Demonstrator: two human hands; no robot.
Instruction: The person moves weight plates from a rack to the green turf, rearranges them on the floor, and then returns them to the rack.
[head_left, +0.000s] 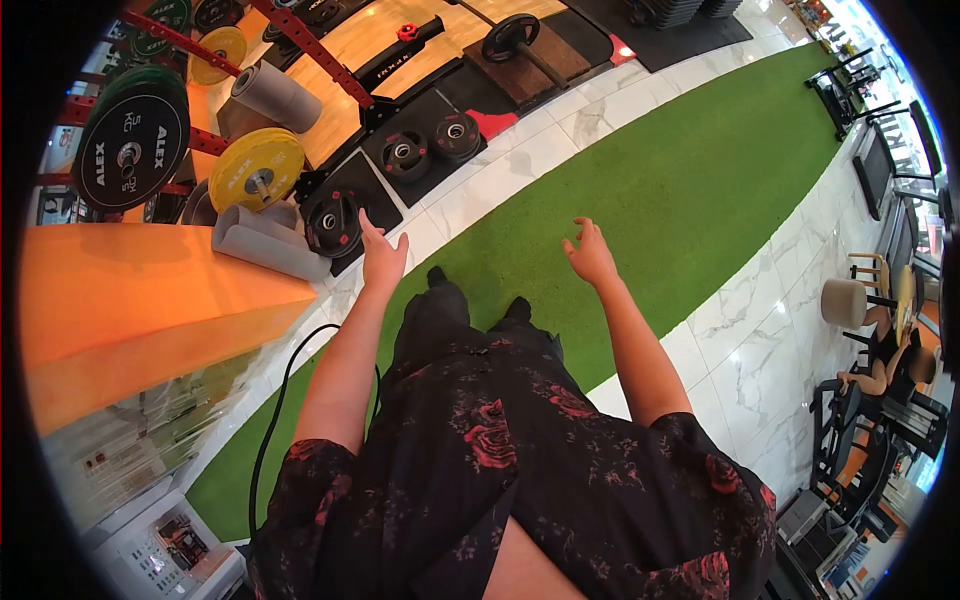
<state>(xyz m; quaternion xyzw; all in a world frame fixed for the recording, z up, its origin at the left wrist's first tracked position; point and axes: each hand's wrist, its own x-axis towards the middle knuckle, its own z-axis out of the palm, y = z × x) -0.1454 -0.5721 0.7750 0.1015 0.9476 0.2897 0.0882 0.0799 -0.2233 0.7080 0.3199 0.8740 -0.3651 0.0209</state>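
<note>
Both of my hands are held out in front of me over the floor. My left hand (384,257) has its fingers apart and holds nothing; in the view it is nearest to a black weight plate (333,222) lying on a dark mat. Over the green turf (690,180), my right hand (591,255) is empty too, with its fingers apart and slightly bent. My dark shoes stand on the turf below, between the two hands. A black cable (262,450) runs down beside my left arm.
At the upper left, a green-rimmed plate (130,140) and a yellow plate (257,170) hang on a red rack. Grey rolls (268,245) lean by an orange wall (150,300). A seated person (885,370) is among machines at the right. White tiles (745,300) border the turf.
</note>
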